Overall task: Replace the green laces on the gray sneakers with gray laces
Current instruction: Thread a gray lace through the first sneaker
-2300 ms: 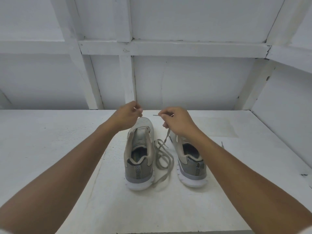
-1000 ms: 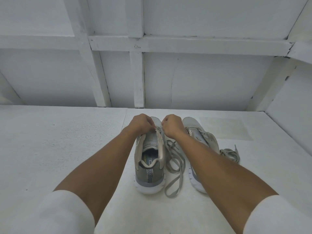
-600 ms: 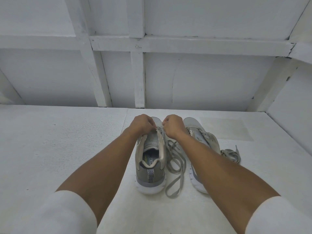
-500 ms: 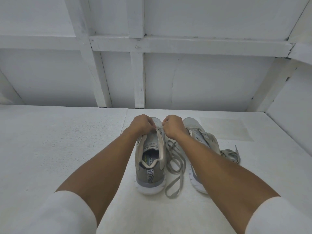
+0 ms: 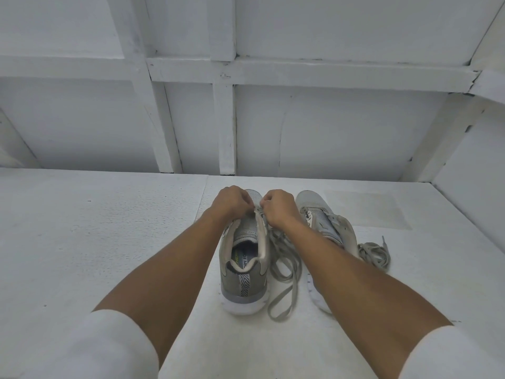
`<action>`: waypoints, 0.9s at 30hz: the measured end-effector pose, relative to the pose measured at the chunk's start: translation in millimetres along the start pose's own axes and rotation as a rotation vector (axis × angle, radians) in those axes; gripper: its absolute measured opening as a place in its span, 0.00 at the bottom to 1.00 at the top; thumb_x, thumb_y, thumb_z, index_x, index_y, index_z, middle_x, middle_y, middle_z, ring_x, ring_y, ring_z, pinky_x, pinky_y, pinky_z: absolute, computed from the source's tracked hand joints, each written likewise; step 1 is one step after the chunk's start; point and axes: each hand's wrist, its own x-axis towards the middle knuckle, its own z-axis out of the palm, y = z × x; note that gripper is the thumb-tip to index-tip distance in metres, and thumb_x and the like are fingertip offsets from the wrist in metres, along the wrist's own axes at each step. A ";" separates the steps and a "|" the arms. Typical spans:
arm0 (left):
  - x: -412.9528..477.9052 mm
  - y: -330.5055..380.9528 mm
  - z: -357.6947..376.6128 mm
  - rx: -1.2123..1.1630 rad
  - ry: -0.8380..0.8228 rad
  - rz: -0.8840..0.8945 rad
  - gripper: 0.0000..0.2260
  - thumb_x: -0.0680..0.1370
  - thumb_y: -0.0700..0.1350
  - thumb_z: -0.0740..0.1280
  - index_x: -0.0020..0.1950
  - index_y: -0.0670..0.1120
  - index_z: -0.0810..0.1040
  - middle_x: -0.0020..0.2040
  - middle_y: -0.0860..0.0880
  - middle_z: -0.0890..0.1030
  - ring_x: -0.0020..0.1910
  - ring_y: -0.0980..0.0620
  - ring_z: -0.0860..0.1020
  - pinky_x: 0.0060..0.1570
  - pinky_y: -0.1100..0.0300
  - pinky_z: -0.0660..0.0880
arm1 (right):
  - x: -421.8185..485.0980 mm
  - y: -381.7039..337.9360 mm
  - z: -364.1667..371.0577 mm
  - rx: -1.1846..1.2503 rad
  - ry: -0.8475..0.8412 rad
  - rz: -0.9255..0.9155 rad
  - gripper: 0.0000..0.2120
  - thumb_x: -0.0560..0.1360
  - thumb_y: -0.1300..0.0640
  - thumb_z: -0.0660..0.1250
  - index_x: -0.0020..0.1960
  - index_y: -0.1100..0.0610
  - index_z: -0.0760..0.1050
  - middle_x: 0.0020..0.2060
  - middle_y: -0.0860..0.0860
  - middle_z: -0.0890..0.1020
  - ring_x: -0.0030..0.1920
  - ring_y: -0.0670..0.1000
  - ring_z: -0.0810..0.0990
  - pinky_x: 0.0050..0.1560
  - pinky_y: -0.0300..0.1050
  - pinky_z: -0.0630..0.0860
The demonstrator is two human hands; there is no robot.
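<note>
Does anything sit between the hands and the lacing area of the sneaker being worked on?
Nothing visible. The left hand and right hand both pinch with curled fingers at the eyelet rows of the left sneaker. The loose lace trails beside it, between the two sneakers, not across the eyelets.

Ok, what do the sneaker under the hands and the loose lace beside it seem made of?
Gray fabric sneaker: probably matte mesh, judging by its textured tongue; white sole looks foam or rubber. Flat gray lace: woven textile, lying in limp loops.

White sleeves (image 5: 82,348) reach the elbows; the left hand (image 5: 232,204) and right hand (image 5: 279,208) are bare.
</note>
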 end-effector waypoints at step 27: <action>-7.5 -21.0 -40.5 -0.333 0.035 -0.042 0.08 0.73 0.46 0.75 0.45 0.42 0.83 0.34 0.52 0.78 0.31 0.57 0.70 0.31 0.64 0.66 | 5.2 -18.1 -4.5 0.157 -0.121 -0.048 0.07 0.75 0.55 0.66 0.46 0.45 0.80 0.50 0.44 0.83 0.54 0.52 0.79 0.62 0.58 0.71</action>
